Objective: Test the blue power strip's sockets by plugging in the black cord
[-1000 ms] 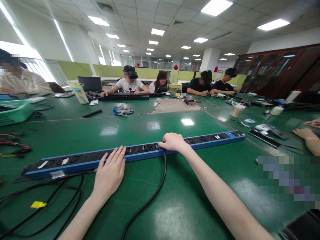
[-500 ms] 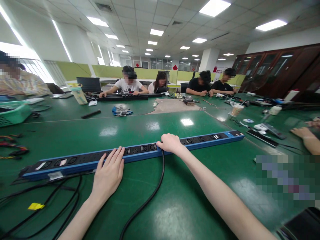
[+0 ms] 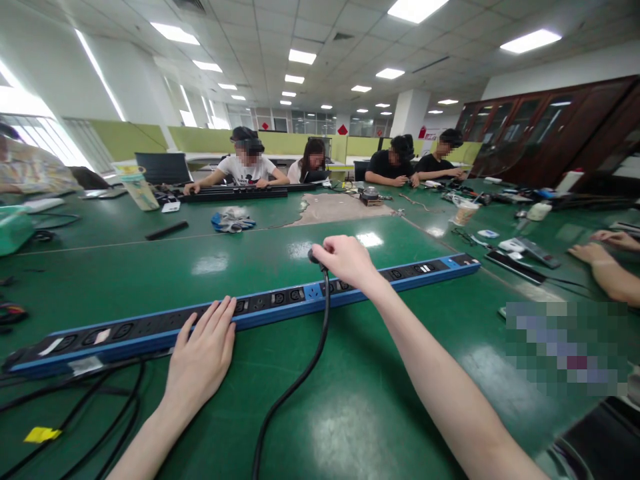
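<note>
A long blue and black power strip (image 3: 150, 328) lies across the green table (image 3: 360, 400). My left hand (image 3: 200, 357) lies flat and open on the table, fingertips pressing the strip's near edge. My right hand (image 3: 345, 261) is closed on a black plug (image 3: 315, 256), held just above the strip's middle sockets. The plug's black cable (image 3: 295, 387) hangs down and runs toward me across the table.
More black cables (image 3: 75, 407) and a yellow tag (image 3: 43, 435) lie at the near left. Several people sit at the far side with another black strip (image 3: 235, 194). Another person's hands (image 3: 600, 257) rest at the right. Gloves (image 3: 230, 221), a cup (image 3: 464, 213) and small devices dot the table.
My right hand has lifted off the strip with the plug, pulling it out of its socket. The left hand stays pressed on the strip. The view has shifted slightly.
</note>
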Available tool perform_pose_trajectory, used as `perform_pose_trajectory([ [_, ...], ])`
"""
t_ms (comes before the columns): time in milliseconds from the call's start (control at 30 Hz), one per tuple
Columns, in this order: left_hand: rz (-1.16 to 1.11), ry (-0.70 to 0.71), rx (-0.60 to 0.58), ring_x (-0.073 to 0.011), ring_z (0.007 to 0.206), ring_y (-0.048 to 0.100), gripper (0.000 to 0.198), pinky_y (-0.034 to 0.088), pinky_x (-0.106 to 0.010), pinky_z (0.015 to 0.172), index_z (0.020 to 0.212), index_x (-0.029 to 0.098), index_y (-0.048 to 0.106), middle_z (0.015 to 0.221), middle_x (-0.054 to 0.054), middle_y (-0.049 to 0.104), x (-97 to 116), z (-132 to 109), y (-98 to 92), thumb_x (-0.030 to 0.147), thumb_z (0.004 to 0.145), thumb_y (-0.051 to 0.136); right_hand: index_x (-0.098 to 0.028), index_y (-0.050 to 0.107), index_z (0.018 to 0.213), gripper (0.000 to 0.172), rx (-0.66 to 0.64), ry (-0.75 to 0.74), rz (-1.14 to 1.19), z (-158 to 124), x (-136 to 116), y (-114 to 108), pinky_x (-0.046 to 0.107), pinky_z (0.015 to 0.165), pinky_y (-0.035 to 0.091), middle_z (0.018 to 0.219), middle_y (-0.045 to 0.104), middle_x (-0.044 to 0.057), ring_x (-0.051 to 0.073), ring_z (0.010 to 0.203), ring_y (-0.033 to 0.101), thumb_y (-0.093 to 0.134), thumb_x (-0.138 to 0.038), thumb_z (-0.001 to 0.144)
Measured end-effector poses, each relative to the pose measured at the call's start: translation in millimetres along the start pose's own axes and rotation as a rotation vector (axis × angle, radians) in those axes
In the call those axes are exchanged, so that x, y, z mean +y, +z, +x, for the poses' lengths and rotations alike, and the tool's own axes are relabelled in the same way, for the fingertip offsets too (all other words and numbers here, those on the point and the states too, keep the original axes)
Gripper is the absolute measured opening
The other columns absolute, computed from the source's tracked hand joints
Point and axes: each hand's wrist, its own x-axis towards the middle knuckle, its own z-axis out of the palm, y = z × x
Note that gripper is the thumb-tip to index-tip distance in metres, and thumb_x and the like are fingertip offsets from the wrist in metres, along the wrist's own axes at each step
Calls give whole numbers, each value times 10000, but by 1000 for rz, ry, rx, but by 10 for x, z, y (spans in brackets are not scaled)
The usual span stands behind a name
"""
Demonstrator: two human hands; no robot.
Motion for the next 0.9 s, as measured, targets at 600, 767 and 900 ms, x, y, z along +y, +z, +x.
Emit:
perform_pose_trajectory([
  [600, -94, 171, -21, -277, 1560, 438, 597, 309, -524, 1306, 1676, 241, 390, 1694, -63, 443, 1183, 644, 96, 322, 1085, 414, -205, 606, 919, 443, -200, 150, 652, -199, 1475, -473, 277, 535, 591, 749, 703, 48, 178, 631, 703, 714, -635, 925],
  [767, -132, 189, -16, -289, 1555, 442, 557, 291, -530, 1313, 1631, 231, 476, 1671, -75, 479, 1839, 1007, 385, 301, 1080, 431, -224, 537, 951, 345, -204, 162, 587, -146, 1446, -336, 278, 534, 557, 707, 689, 24, 188, 608, 698, 640, -552, 980],
  [900, -149, 153, -23, -296, 1503, 510, 531, 337, -528, 1282, 1598, 216, 527, 1624, -96, 538, 1962, 993, 555, 306, 1085, 428, -225, 537, 980, 250, -151, 110, 336, -121, 1521, -216, 260, 550, 470, 682, 690, 2, 168, 564, 637, 665, -436, 943],
])
